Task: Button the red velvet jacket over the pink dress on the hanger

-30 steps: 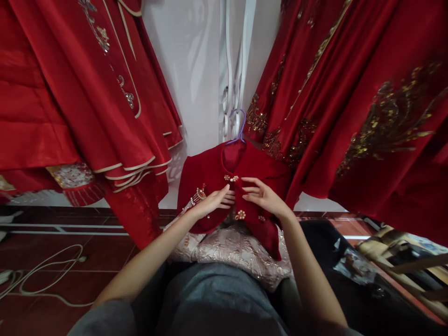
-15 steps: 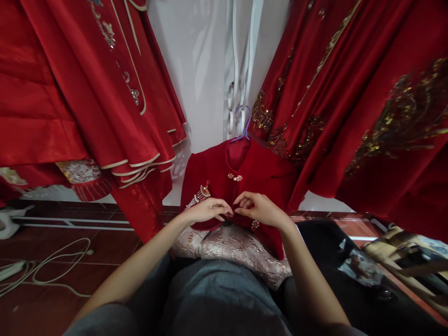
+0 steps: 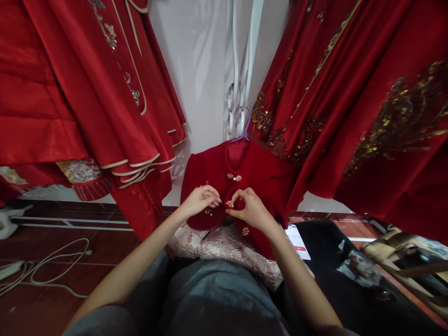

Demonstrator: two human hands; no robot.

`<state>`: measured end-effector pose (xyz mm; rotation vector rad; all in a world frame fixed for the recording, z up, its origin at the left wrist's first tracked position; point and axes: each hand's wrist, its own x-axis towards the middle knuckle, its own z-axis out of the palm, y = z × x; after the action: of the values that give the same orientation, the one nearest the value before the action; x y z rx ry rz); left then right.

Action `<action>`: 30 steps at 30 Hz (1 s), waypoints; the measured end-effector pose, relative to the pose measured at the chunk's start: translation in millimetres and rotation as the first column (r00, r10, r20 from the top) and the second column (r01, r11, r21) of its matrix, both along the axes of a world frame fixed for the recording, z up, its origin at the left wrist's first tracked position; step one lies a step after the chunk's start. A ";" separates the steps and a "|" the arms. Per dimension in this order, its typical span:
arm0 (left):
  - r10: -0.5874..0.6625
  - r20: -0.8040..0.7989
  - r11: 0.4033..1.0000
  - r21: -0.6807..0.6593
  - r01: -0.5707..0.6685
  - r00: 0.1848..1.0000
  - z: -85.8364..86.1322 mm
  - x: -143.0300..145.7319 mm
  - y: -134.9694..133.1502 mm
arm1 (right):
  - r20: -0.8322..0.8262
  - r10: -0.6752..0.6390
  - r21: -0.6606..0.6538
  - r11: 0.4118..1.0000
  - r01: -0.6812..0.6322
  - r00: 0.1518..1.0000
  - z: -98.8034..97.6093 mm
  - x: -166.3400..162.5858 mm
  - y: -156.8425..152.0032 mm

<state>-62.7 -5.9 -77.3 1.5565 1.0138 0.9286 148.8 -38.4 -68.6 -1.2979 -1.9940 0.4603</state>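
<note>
A short red velvet jacket (image 3: pixel 198 170) on a purple hanger (image 3: pixel 245 126) spreads out before my lap, its front panels parted below the collar clasp (image 3: pixel 234 177). My right hand (image 3: pixel 249 209) pinches one front edge beside a gold and pearl flower button (image 3: pixel 230 204). Over the opposite panel is my left hand (image 3: pixel 201 200), fingers loosely bent and slightly apart, with no held thing visible. Just under its fingers shows another flower ornament (image 3: pixel 208 212). A lower flower button (image 3: pixel 245 231) sits below my right hand. My left hand covers most of a beaded ornament.
Red embroidered garments hang at left (image 3: pixel 140 126) and right (image 3: pixel 325 163). Pale brocade cloth (image 3: pixel 224 245) lies across my lap. A phone (image 3: pixel 298 241) rests on a black surface (image 3: pixel 325 275) at right, near a clear plastic bag (image 3: pixel 360 268). White cable (image 3: pixel 56 266) loops over the floor.
My hands have drawn apart; the left moved left over the beaded ornament, and the right now pinches the edge at a flower button. The front panels have parted, and the phone has come into view.
</note>
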 end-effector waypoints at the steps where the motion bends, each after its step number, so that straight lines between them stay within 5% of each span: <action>1: 0.125 -0.033 0.986 0.119 -0.121 0.992 -3.5 -4.1 5.8 | -0.028 -0.038 0.022 0.999 0.039 0.999 3.2 2.1 -0.8; 5: 0.487 -0.072 0.817 0.390 -0.425 0.871 -24.0 -19.2 27.0 | -0.188 -0.016 0.016 1.000 0.020 0.982 14.2 11.6 -0.8; 12: 0.418 -0.036 0.826 0.432 -0.363 0.908 -41.0 -21.8 34.0 | -0.380 0.235 0.081 0.972 -0.220 0.895 19.0 8.7 -3.8; 15: 0.396 0.048 0.838 0.389 -0.382 0.917 -35.4 -20.0 33.5 | -0.306 0.315 0.122 0.949 -0.291 0.899 14.1 -0.7 -0.7; 21: 0.304 0.237 0.941 0.076 -0.329 0.923 -27.1 -17.5 34.1 | -0.342 0.188 0.076 0.982 -0.172 0.921 -13.3 -35.0 40.4; 30: 0.363 0.310 0.930 -0.058 -0.364 0.879 -26.6 -15.5 29.8 | -0.406 0.154 0.055 0.988 -0.144 0.901 -27.1 -60.7 65.3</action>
<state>-78.1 23.9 -104.0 1.1823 1.0883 1.3918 88.0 26.9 -95.7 -0.9414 -1.7393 0.7172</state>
